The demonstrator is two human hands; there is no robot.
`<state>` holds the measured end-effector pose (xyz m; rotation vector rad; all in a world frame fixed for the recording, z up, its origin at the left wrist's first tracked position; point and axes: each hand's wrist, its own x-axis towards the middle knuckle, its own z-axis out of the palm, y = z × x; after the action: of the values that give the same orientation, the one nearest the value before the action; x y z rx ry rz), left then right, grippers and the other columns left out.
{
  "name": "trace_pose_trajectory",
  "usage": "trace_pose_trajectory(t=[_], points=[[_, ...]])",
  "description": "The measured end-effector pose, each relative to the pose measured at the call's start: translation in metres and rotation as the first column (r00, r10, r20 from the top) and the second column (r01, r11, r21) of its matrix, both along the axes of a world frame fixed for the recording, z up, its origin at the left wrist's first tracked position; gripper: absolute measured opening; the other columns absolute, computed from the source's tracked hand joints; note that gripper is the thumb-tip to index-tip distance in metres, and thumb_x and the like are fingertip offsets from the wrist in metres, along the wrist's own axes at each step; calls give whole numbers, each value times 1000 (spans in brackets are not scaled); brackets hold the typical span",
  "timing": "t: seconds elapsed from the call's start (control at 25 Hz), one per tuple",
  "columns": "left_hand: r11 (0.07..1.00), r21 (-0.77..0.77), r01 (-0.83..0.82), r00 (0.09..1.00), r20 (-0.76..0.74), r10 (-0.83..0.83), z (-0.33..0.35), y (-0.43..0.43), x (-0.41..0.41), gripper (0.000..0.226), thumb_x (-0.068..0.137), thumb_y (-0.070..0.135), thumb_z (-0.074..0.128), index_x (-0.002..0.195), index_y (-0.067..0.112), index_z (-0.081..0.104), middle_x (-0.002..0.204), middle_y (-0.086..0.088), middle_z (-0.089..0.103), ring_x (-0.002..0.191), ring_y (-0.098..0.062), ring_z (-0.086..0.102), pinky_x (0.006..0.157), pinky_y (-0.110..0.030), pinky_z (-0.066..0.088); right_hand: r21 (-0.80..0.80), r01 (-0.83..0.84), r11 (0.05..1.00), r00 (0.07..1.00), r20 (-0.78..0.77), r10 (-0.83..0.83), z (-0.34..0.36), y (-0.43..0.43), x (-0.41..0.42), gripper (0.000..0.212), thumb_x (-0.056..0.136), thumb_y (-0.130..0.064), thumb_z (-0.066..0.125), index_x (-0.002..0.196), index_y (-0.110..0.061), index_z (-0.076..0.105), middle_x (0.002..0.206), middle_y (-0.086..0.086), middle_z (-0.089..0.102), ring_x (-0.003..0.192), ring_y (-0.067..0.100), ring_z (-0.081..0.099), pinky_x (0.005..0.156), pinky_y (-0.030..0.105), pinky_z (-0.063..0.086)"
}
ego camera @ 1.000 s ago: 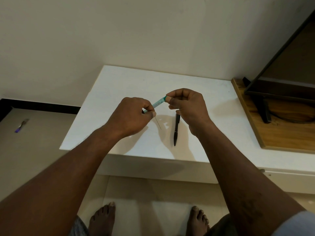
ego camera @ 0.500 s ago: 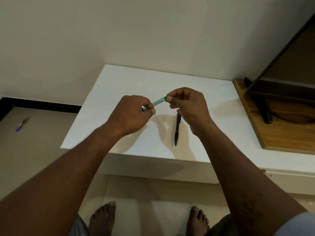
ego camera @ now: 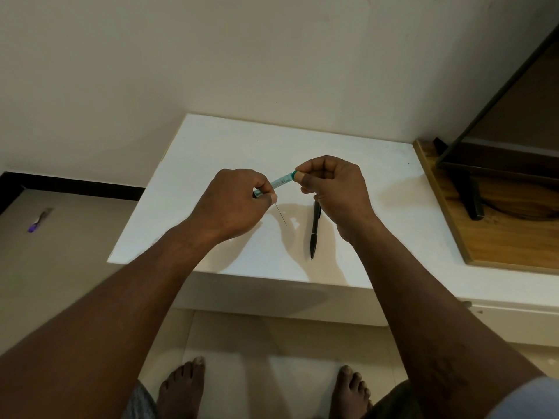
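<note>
A small teal tube [ego camera: 279, 181], like a pencil-lead case, is held above the white table [ego camera: 378, 182] between both hands. My left hand [ego camera: 233, 204] pinches its lower left end, and a thin dark lead [ego camera: 281, 214] sticks down from those fingers. My right hand [ego camera: 332, 184] pinches the tube's upper right end at its green cap. A black pen [ego camera: 315, 232] lies on the table just below my right hand, its tip pointing toward me.
A wooden board [ego camera: 499, 237] lies at the table's right side, carrying a dark screen stand [ego camera: 467, 192]. A small purple-tipped object [ego camera: 39, 220] lies on the floor at left. My bare feet [ego camera: 181, 385] stand by the table's front edge. A wall rises behind the table.
Almost nothing has moved; both hands keep the same hold on the tube and the view drifted only slightly.
</note>
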<state>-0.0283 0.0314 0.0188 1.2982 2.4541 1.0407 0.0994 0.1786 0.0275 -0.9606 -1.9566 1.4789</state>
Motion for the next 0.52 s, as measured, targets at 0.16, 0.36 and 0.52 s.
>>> trace_pose_trajectory(t=[0.16,0.36,0.52], points=[[1000,-2,-9,1000,2,9,0,1,0,14,94,30,72,100,19,79,89,1,75,77,-16,70,64,-15,43,-24,10,1000,1000,-10,-10,1,-1,-1,8,93,-20,78,99,-23,81,92,-1,82,82,14,77,69,20,53],[1000,0,-25,1000,0,25,-1,2,-1,14,94,31,72,99,20,79,95,-1,77,77,-16,70,63,-14,44,-22,68,997,997,-32,-68,2,-1,-1,27,97,-15,69,122,-24,71,98,-8,83,84,13,79,81,27,56],[999,3,-52,999,2,52,-1,2,-2,14,94,31,71,97,20,79,97,-3,79,80,-18,73,71,-26,55,100,-32,995,998,58,26,-1,-7,-1,43,96,-12,66,138,-25,61,93,-7,82,74,6,76,72,17,54]])
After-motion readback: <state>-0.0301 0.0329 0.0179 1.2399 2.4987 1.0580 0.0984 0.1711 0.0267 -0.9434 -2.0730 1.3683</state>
